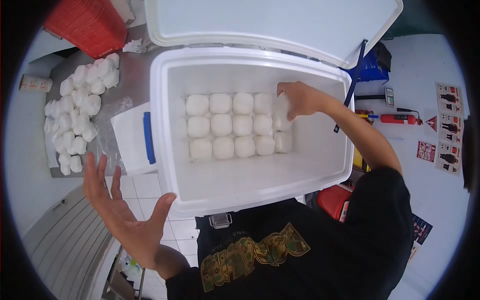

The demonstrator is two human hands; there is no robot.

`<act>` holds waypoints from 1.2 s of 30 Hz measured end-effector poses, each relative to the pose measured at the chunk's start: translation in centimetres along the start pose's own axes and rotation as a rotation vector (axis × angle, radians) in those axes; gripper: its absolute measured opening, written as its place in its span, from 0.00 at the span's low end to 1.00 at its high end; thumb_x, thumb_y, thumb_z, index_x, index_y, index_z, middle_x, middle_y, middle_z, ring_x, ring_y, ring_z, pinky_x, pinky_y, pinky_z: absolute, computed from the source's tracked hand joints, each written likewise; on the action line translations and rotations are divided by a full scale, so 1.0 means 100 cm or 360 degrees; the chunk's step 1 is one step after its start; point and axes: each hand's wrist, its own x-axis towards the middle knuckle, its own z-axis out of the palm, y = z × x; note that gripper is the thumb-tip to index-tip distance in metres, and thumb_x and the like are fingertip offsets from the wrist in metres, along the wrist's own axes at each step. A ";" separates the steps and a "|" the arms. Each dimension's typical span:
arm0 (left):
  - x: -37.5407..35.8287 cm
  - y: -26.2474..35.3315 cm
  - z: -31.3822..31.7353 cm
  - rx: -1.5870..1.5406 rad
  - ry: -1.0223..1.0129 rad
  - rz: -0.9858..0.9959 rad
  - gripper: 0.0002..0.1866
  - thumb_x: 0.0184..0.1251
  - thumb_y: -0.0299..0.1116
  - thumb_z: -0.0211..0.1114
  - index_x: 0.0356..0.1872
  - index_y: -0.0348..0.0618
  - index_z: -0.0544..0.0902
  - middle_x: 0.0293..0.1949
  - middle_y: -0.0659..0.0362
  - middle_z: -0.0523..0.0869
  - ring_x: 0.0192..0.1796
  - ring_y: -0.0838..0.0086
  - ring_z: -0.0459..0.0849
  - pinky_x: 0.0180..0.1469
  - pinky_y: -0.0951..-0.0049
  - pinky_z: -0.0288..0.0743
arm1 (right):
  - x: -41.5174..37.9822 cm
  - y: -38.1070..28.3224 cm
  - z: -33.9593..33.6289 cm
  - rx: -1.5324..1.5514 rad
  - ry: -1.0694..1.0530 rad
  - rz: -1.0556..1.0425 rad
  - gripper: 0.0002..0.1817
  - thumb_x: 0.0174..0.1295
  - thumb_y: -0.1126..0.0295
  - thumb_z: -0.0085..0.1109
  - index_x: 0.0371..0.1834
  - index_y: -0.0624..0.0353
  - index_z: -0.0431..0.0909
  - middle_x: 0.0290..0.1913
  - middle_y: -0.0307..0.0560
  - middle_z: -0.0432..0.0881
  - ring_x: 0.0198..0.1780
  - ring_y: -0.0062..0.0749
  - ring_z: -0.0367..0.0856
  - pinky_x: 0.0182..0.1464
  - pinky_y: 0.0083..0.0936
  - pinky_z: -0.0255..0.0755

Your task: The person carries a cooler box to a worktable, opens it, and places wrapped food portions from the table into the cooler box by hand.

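A white cooler box (165, 130) stands in front of me with its lid (270, 25) raised at the back. On its floor lie several white rounded-square packs (243, 103) in three rows. Their wrapping is plain, and I cannot make out what they contain. My right hand (299, 99) reaches in from the right, its fingers curled round a white pack (281, 107) at the right end of the rows. Outside the box at the lower left, my left hand (127, 220) hangs with fingers spread and nothing in it.
A heap of similar white packs (75, 115) sits on the metal table (131, 72) at left, beside clear plastic film (107, 140). Stacked red baskets (92, 27) stand behind it. A fire extinguisher (398, 119) and posters (448, 125) hang on the right wall.
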 end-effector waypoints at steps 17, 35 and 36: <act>-0.167 -0.081 -0.001 0.0165 -0.0168 -0.1315 0.37 0.63 0.36 0.78 0.73 0.49 0.72 0.71 0.52 0.71 0.72 0.53 0.71 0.71 0.46 0.69 | 0.123 0.111 0.136 0.1742 0.0727 0.1037 0.30 0.52 0.71 0.64 0.62 0.66 0.76 0.62 0.61 0.80 0.59 0.52 0.80 0.62 0.47 0.73; -0.142 -0.103 -0.010 0.0181 -0.0164 -0.1111 0.36 0.57 0.38 0.82 0.68 0.48 0.78 0.63 0.52 0.77 0.64 0.58 0.77 0.58 0.55 0.77 | 0.063 0.044 0.242 0.0048 0.0335 0.0917 0.57 0.59 0.55 0.69 0.82 0.69 0.41 0.84 0.65 0.41 0.81 0.71 0.42 0.77 0.65 0.49; -0.142 -0.102 -0.010 0.0120 -0.0130 -0.1106 0.36 0.57 0.38 0.82 0.67 0.47 0.78 0.63 0.51 0.77 0.64 0.58 0.78 0.57 0.55 0.77 | 0.049 0.029 0.233 0.0088 0.0657 0.0539 0.58 0.59 0.55 0.70 0.83 0.68 0.40 0.84 0.66 0.39 0.82 0.74 0.38 0.77 0.68 0.44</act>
